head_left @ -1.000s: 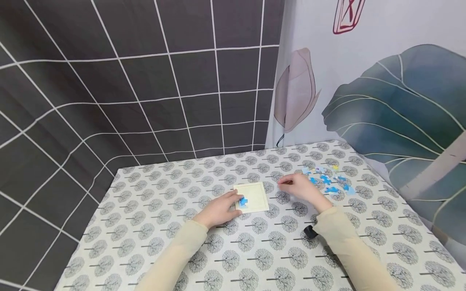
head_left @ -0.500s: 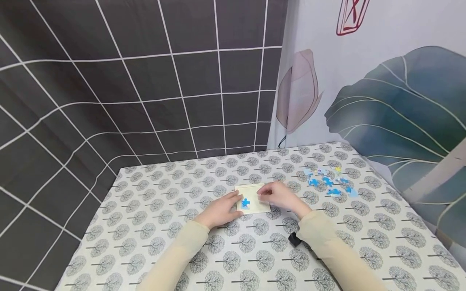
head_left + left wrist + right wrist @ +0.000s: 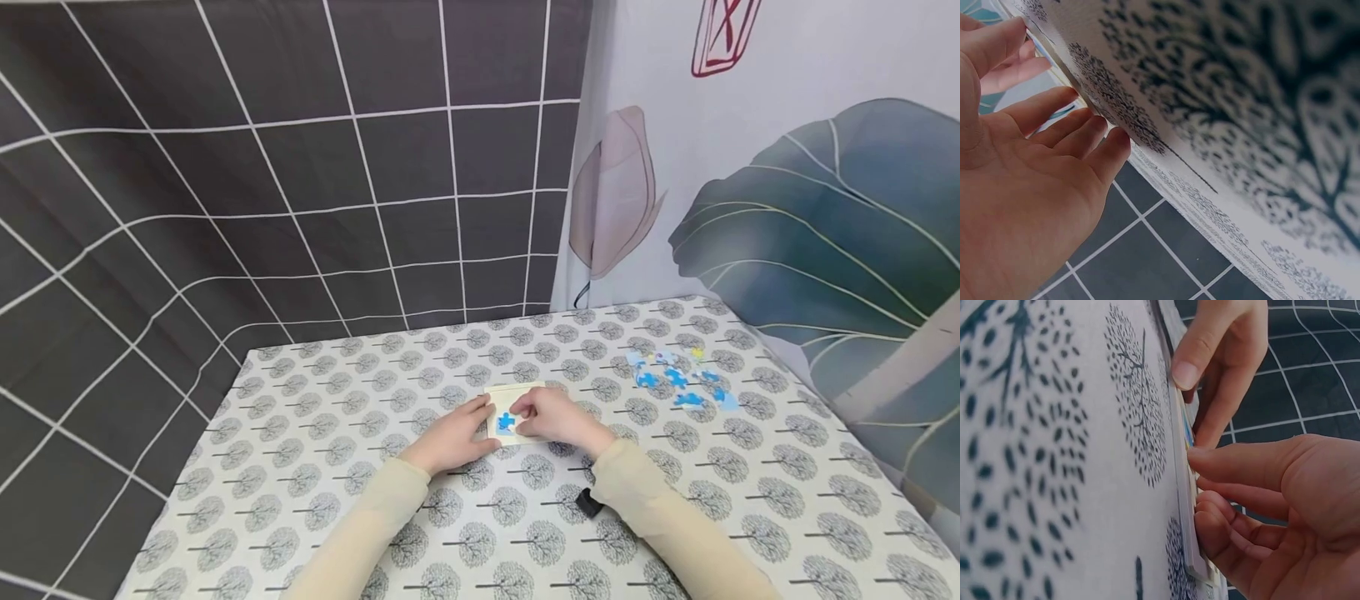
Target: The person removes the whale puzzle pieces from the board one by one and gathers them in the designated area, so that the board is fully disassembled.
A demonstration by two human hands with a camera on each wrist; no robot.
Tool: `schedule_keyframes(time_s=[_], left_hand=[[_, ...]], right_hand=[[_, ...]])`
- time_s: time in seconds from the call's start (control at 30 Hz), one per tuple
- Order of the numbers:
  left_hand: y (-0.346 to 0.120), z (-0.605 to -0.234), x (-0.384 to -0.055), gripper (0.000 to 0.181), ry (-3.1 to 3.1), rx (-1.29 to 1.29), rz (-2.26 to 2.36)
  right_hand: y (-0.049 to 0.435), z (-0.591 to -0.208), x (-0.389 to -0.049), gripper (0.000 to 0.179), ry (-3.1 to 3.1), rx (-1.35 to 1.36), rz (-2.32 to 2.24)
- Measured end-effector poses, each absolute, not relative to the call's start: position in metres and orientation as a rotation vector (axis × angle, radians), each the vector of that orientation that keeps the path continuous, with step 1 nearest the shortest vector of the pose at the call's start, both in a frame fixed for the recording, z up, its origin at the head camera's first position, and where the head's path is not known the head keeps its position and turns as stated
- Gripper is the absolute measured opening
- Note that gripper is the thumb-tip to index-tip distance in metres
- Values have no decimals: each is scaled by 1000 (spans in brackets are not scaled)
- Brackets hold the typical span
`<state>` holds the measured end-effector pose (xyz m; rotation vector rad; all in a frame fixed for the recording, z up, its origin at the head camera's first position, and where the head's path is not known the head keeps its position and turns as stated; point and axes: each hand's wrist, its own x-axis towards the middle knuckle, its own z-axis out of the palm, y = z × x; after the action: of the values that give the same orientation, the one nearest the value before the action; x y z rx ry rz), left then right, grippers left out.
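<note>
A small cream puzzle board (image 3: 517,389) lies on the cloth, with blue joined puzzle pieces (image 3: 505,422) in its left part. My left hand (image 3: 453,437) rests at the board's left side, fingers nearly straight and thumb at the near edge. Over the board's right part is my right hand (image 3: 558,419), its thumb and fingertips pinching a small puzzle piece close against the blue ones; the piece is mostly hidden. In the right wrist view, the right thumb (image 3: 1241,464) meets the board's surface beside the left hand (image 3: 1225,356).
Several loose blue puzzle pieces (image 3: 677,377), plus a yellow one (image 3: 697,353), lie scattered at the table's back right. A black wrist device (image 3: 588,502) sits by the right cuff. Dark gridded cloth (image 3: 300,167) hangs behind the tree-print tablecloth (image 3: 337,500).
My right hand has moved left from beside the loose pieces onto the board, up to the blue pieces. My left hand has stayed at the board's left side.
</note>
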<state>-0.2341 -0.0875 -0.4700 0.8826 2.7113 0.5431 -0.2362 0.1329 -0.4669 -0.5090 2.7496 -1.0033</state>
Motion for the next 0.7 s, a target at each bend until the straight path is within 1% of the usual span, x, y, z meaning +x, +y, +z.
schedule_keyframes(time_s=[0.17, 0.37, 0.57, 0.7], left_hand=[[-89, -470, -235, 72, 2711, 892, 549], [-90, -470, -234, 72, 2702, 883, 563], [-89, -468, -234, 72, 2695, 897, 561], [-89, -466, -234, 71, 2695, 910, 568]], right_hand=[[128, -468, -237, 25, 2767, -515, -972], [124, -470, -239, 35, 2772, -512, -946], [123, -469, -238, 33, 2770, -494, -928], [124, -470, -237, 35, 2736, -498, -957]])
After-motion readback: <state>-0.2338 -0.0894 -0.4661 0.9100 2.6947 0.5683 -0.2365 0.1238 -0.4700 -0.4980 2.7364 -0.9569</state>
